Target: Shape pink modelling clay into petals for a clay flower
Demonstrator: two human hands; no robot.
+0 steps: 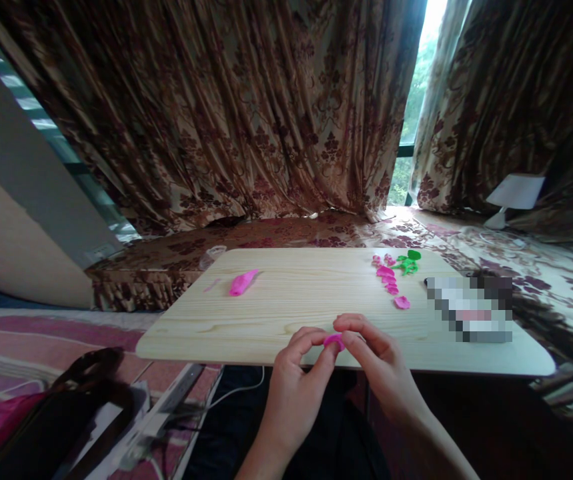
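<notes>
At the near edge of a pale wooden board [316,300], my left hand [299,380] and my right hand [373,360] meet. Both pinch one small flat piece of pink clay [335,341] between thumbs and fingertips. A larger pink clay lump [243,283] lies on the board's left part. Several small pink clay petals [389,279] lie in a row at the board's far right, with a few green clay leaves [408,263] just behind them.
A blurred-out rectangular object [471,308] rests on the board's right end. Patterned brown curtains [246,113] hang behind. A white lamp [513,195] stands at the far right. A dark bag [61,413] and white cables [231,393] lie on the floor at lower left.
</notes>
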